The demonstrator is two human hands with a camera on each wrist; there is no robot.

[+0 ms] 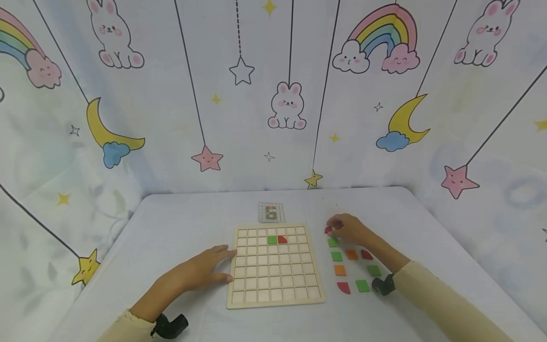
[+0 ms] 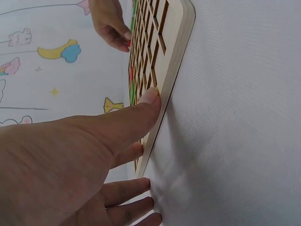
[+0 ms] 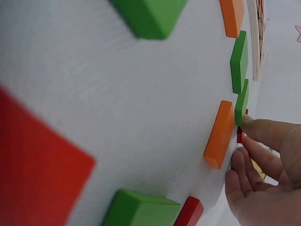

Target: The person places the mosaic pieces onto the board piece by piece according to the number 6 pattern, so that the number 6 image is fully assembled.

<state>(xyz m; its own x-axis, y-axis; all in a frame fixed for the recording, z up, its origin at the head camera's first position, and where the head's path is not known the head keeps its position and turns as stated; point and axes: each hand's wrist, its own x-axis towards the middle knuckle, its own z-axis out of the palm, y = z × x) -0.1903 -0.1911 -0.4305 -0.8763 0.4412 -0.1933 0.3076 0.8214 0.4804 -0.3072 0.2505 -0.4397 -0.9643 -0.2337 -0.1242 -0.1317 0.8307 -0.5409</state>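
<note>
My left hand (image 1: 204, 270) rests with spread fingers at the left edge of a wooden grid board (image 1: 252, 271). In the left wrist view its thumb (image 2: 149, 96) lies on the board's rim. One green square tile (image 1: 272, 240) and one red quarter-circle tile (image 1: 282, 239) sit side by side in the board's second row. Right of the board, my right hand (image 1: 351, 229) pinches another red quarter-circle tile (image 1: 328, 229) between thumb and fingers. That red tile (image 3: 240, 135) is mostly hidden by the fingers in the right wrist view.
Loose tiles lie right of the board, among them a green square (image 1: 336, 257), an orange square (image 1: 340, 270) and a red quarter circle (image 1: 344, 288). Behind the board lies a small pattern card (image 1: 271, 213). A printed cloth backdrop (image 1: 256, 118) stands around the white table (image 1: 192, 213).
</note>
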